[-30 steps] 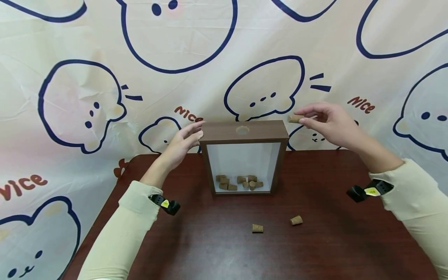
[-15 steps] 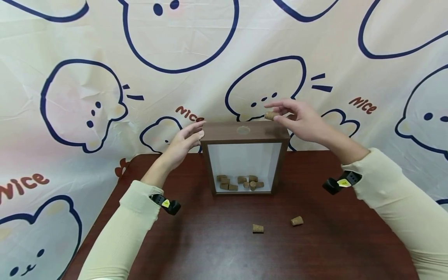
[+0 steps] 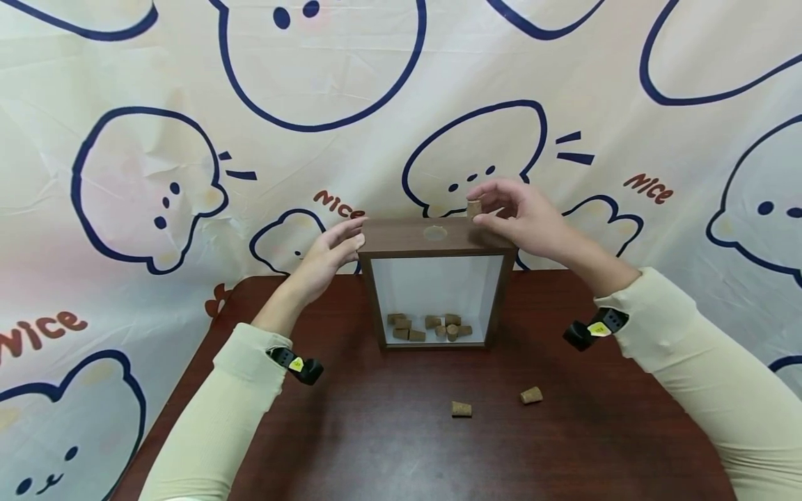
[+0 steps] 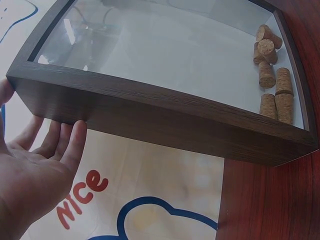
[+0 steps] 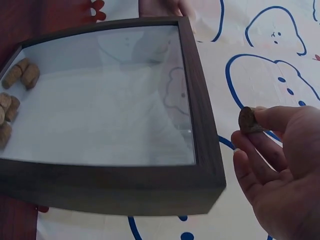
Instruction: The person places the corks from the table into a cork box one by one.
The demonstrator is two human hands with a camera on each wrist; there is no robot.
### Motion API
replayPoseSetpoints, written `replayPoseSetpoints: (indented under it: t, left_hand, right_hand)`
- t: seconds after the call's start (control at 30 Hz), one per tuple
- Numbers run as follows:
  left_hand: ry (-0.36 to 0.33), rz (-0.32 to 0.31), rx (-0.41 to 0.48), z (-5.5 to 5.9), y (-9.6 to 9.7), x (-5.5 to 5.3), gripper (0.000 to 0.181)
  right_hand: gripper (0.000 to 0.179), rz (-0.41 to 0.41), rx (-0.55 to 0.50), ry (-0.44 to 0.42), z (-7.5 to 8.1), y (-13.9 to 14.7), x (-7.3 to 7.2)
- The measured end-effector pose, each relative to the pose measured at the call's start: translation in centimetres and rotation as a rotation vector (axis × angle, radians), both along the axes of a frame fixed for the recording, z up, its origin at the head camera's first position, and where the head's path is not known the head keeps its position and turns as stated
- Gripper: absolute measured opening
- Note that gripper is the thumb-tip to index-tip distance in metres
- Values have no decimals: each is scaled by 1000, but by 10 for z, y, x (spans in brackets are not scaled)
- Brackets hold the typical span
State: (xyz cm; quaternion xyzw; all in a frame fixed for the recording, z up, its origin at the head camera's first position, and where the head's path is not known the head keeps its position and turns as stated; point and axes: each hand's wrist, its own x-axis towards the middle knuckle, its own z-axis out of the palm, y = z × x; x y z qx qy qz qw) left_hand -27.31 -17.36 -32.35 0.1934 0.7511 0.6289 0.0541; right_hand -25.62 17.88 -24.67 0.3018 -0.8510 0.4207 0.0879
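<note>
A shallow dark-brown wooden box (image 3: 401, 240) with a clear front stands upright on the table. Its top has a round hole (image 3: 435, 233). Several corks (image 4: 284, 107) lie at the bottom behind the clear front. My right hand (image 3: 523, 216) pinches a cork (image 3: 474, 208) between thumb and fingers, just above the box top and right of the hole. In the right wrist view that cork (image 5: 248, 120) sits beyond the frame's top edge. My left hand (image 3: 322, 261) rests against the box's upper left corner, its fingertips (image 4: 79, 129) touching the side panel.
On the dark red table (image 3: 376, 445), two loose corks lie in front of the box: one cork (image 3: 461, 410) near the middle, another cork (image 3: 531, 395) farther right. A printed cloth (image 3: 351, 167) hangs close behind the table.
My right hand has come left from beside the box to over its top, still pinching the cork, which has turned from lying sideways to upright. My left hand stays in place.
</note>
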Motion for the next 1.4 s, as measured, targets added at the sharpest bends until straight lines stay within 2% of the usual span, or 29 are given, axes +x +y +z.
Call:
replayPoseSetpoints:
  t: [0.33, 0.6, 0.87, 1.2, 1.4]
  left_hand:
    - [-6, 4, -1, 1, -1, 2, 57]
    - [-5, 2, 4, 1, 0, 2, 57]
    - [-4, 0, -4, 2, 1, 2, 57]
    - [-6, -5, -3, 1, 2, 2, 57]
    - [-2, 3, -4, 1, 1, 1, 57]
  right_hand:
    - [31, 39, -19, 29, -5, -23, -7]
    - [28, 64, -51, -11, -9, -35, -13]
    - [29, 61, -27, -19, -11, -41, -17]
    - [36, 69, -23, -29, -13, -42, -14]
    - [41, 69, -27, -30, -9, -29, -3]
